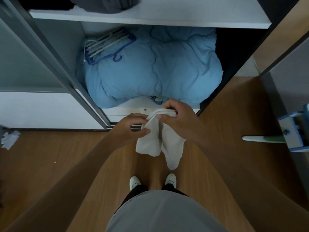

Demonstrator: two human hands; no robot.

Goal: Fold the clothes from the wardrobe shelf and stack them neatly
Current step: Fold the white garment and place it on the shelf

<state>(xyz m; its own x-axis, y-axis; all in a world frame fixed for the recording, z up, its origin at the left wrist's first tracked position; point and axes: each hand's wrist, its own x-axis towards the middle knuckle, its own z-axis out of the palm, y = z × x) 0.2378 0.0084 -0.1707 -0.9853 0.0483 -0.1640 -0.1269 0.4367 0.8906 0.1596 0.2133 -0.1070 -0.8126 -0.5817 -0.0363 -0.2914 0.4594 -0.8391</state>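
- Grey shirt front (158,211) fills the bottom edge of the view, with two white shoes (135,182) on the wooden floor (66,156) just beyond it.
- A pair of cream socks (160,144) hangs in the air above the floor, between the shoes and the front edge of the wardrobe's bottom board; the cuffs are up, side by side, and the toes dangle, the right one lower.
- The right hand (180,119) has its fingers curled round the cuffs from above, thumb pressed on the near side.
- The left hand (132,126) pinches the upper part of the left sock between thumb and fingertips.
- Behind the hands, a puffy blue duvet (158,69) covers most of the bottom board, reaching close to its front edge.
- A small blue and yellow item (157,100) peeks out under the duvet's front; I cannot tell what it is.
- A bundle of blue and grey hangers (107,46) lies on the duvet at the back left corner.
- Above, dark clothes (107,4) sit at the left end of the white shelf (167,19).
- A grey sliding door (33,64) stands at the left.
- Crumpled white material (9,139) lies on the floor by the left edge.
- A blue-framed tool (294,131) shows at the right edge.
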